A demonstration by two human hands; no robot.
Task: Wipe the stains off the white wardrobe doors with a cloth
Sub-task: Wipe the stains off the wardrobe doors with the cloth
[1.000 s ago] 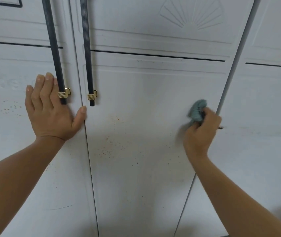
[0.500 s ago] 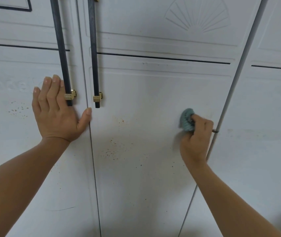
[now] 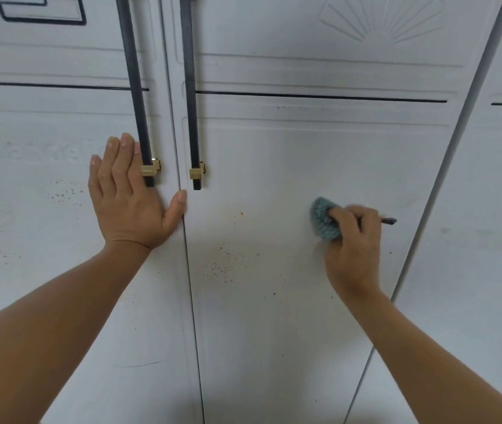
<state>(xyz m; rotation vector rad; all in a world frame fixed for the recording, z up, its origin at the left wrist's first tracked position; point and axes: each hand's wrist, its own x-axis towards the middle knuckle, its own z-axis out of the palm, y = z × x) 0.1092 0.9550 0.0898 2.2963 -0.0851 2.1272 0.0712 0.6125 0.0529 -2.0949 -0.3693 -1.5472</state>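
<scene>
I log 3 doors (image 3: 473, 270) side by side. Left hand (image 3: 130, 203) on left door (image 3: 45, 209), against left handle (image 3: 139, 117); right handle (image 3: 191, 117) just across seam (image 3: 193, 301). Cloth (image 3: 323, 223) in right hand (image 3: 355, 240) on middle door (image 3: 274, 332), right of stains (image 3: 225, 264).

**Two Bare Arms and Two Hands**

The left hand (image 3: 130, 203) and the right hand (image 3: 353, 240) are both bare. The left arm (image 3: 60, 325) and the right arm (image 3: 427, 356) are bare too, all the way to the edge of the picture. The nails (image 3: 182, 195) on the left hand are short, round and plain. Thin lines cross the left wrist (image 3: 127, 243). The right hand looks a little blurry, so its nails are hard to see.
</scene>
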